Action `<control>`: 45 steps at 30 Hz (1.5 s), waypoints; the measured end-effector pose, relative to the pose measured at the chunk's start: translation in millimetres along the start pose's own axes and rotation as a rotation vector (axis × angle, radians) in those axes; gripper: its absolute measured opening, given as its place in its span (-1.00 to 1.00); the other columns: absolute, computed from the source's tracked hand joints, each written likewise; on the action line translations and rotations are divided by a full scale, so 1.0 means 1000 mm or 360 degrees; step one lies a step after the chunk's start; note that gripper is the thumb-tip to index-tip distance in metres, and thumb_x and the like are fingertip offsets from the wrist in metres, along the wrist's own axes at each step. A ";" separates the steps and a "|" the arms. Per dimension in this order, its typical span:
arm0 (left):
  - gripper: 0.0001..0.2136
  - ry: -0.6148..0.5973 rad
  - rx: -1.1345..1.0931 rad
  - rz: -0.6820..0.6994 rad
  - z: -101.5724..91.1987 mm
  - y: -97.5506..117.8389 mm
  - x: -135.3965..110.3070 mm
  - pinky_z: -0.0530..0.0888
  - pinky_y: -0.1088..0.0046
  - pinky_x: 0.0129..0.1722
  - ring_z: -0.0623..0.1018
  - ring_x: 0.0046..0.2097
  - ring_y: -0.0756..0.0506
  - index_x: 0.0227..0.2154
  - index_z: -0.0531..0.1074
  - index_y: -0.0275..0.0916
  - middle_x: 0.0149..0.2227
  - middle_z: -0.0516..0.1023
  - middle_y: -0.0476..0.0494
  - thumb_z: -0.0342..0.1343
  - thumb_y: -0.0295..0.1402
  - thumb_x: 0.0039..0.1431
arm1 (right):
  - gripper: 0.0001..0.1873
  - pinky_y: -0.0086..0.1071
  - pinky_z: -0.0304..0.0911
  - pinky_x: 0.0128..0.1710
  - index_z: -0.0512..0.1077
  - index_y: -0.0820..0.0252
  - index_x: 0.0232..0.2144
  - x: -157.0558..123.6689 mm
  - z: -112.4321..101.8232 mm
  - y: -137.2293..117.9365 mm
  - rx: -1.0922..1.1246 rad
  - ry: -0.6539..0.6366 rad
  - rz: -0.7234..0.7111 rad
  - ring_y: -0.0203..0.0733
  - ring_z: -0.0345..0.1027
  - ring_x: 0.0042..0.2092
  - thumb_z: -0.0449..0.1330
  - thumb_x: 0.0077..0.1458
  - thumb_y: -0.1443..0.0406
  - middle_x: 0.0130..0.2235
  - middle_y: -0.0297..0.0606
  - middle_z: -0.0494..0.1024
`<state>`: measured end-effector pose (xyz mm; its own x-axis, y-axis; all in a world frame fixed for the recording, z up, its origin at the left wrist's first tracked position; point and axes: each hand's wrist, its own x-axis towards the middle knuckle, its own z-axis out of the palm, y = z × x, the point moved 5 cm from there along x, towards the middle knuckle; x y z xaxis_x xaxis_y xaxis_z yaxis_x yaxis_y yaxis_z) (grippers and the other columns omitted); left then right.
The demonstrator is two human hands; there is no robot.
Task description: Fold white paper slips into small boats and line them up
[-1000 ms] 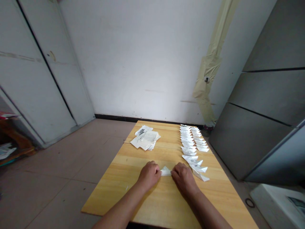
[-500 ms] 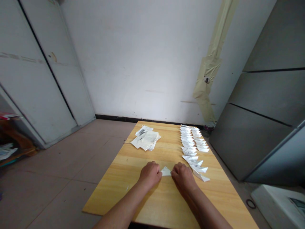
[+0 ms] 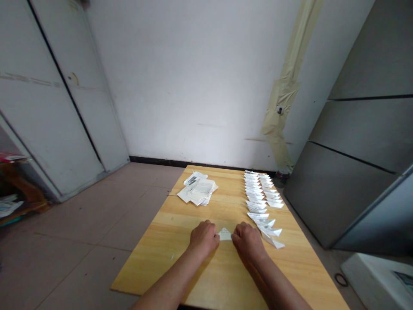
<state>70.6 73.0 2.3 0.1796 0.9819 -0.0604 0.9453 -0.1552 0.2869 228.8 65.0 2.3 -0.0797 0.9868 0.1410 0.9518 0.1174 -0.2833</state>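
Observation:
A small folded piece of white paper lies on the wooden table between my two hands. My left hand presses on its left end with the fingers curled under. On the paper's right end rests my right hand, fingers likewise curled down onto it. Only a small triangle of the paper shows between the knuckles. Just right of my right hand begins a row of several folded paper pieces that runs toward the table's far edge.
A loose pile of flat printed sheets lies at the far left of the table. A grey cabinet stands close to the table's right side. White doors and a tiled floor are on the left.
My hands have drawn slightly closer together over the folded paper, so less of it shows. The view has shifted a little.

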 end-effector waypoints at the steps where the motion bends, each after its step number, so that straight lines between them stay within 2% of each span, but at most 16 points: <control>1: -0.84 0.0005 0.0000 -0.0003 0.001 0.000 0.000 0.40 0.40 -0.23 0.53 -0.13 -0.16 -0.38 0.52 -0.20 -0.24 0.55 -0.17 0.02 -0.38 0.13 | -0.83 -0.38 -0.02 -0.38 0.45 0.19 -0.54 0.000 0.000 0.000 -0.0003 0.0002 0.0004 -0.19 0.37 -0.34 0.11 0.02 0.43 -0.40 -0.22 0.54; 8: -0.83 0.0105 0.0049 0.0023 0.004 0.000 -0.006 0.39 0.38 -0.22 0.51 -0.11 -0.17 -0.33 0.48 -0.22 -0.23 0.53 -0.19 -0.02 -0.42 0.15 | -0.88 -0.40 0.01 -0.37 0.41 0.18 -0.49 -0.003 0.002 0.003 0.0081 0.0063 0.0015 -0.21 0.34 -0.34 0.11 0.01 0.43 -0.41 -0.27 0.48; 17: -0.81 0.0194 0.0151 0.0042 0.007 0.006 -0.015 0.38 0.30 -0.15 0.47 -0.06 -0.21 -0.21 0.44 -0.24 -0.18 0.51 -0.22 -0.05 -0.48 0.20 | -0.86 -0.42 0.08 -0.29 0.35 0.18 -0.47 -0.008 0.004 0.009 0.0320 0.0126 -0.0089 -0.21 0.32 -0.30 0.08 0.00 0.48 -0.38 -0.27 0.44; 23: -0.80 0.0281 0.0148 0.0017 0.009 0.006 -0.017 0.34 0.32 -0.17 0.44 -0.09 -0.18 -0.20 0.41 -0.20 -0.18 0.49 -0.17 -0.05 -0.52 0.20 | -0.83 -0.43 0.06 -0.32 0.38 0.15 -0.43 -0.008 0.008 0.011 0.0309 0.0195 -0.0184 -0.23 0.32 -0.32 0.07 0.02 0.49 -0.37 -0.30 0.45; 25: -0.80 0.0336 0.0128 0.0120 0.009 0.009 -0.018 0.32 0.33 -0.18 0.42 -0.11 -0.16 -0.20 0.41 -0.17 -0.18 0.47 -0.15 -0.05 -0.53 0.23 | -0.81 -0.43 0.04 -0.31 0.41 0.15 -0.40 -0.009 0.008 0.009 0.0253 0.0209 -0.0212 -0.23 0.33 -0.31 0.07 0.05 0.50 -0.35 -0.30 0.45; 30: -0.89 0.0432 0.0148 0.0589 0.010 0.023 -0.020 0.27 0.31 -0.19 0.39 -0.14 -0.13 -0.31 0.45 -0.15 -0.22 0.45 -0.10 0.04 -0.43 0.29 | -0.79 -0.41 0.01 -0.31 0.45 0.15 -0.43 -0.012 0.007 0.004 0.0106 0.0201 -0.0277 -0.23 0.34 -0.31 0.07 0.15 0.46 -0.35 -0.28 0.47; 32: -0.89 0.0447 0.0195 0.0705 0.013 0.027 -0.019 0.26 0.31 -0.20 0.38 -0.15 -0.13 -0.36 0.46 -0.17 -0.26 0.46 -0.09 0.07 -0.38 0.29 | -0.79 -0.40 0.01 -0.31 0.46 0.16 -0.43 -0.013 0.006 0.003 0.0089 0.0211 -0.0275 -0.23 0.34 -0.30 0.08 0.16 0.46 -0.35 -0.28 0.47; 37: -0.84 0.0443 0.0241 0.0818 0.020 0.028 -0.019 0.27 0.32 -0.22 0.39 -0.18 -0.11 -0.44 0.46 -0.23 -0.34 0.47 -0.09 0.10 -0.39 0.27 | -0.77 -0.40 0.04 -0.31 0.47 0.17 -0.43 -0.014 0.006 0.007 0.0202 0.0225 -0.0285 -0.23 0.33 -0.32 0.06 0.16 0.47 -0.35 -0.27 0.46; 41: -0.89 0.0445 0.0179 0.0874 0.021 0.026 -0.025 0.29 0.34 -0.22 0.40 -0.18 -0.10 -0.36 0.46 -0.24 -0.30 0.49 -0.08 0.08 -0.44 0.28 | -0.72 -0.40 0.09 -0.30 0.47 0.18 -0.44 -0.018 0.005 0.010 0.0369 0.0244 -0.0336 -0.22 0.31 -0.32 0.03 0.17 0.50 -0.37 -0.26 0.44; 45: -0.91 0.0473 0.0150 0.0888 0.022 0.025 -0.029 0.30 0.33 -0.23 0.40 -0.20 -0.10 -0.30 0.47 -0.23 -0.29 0.49 -0.07 0.07 -0.45 0.29 | -0.73 -0.38 0.13 -0.27 0.49 0.19 -0.33 -0.029 -0.002 0.003 0.0460 0.0330 -0.0416 -0.17 0.30 -0.26 0.01 0.22 0.48 -0.31 -0.20 0.45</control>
<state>94.7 37.9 -9.6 0.5814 0.7366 0.3455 0.7536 -0.6476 0.1124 234.9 36.7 -1.1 -0.2175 0.8799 0.4225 0.7833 0.4156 -0.4623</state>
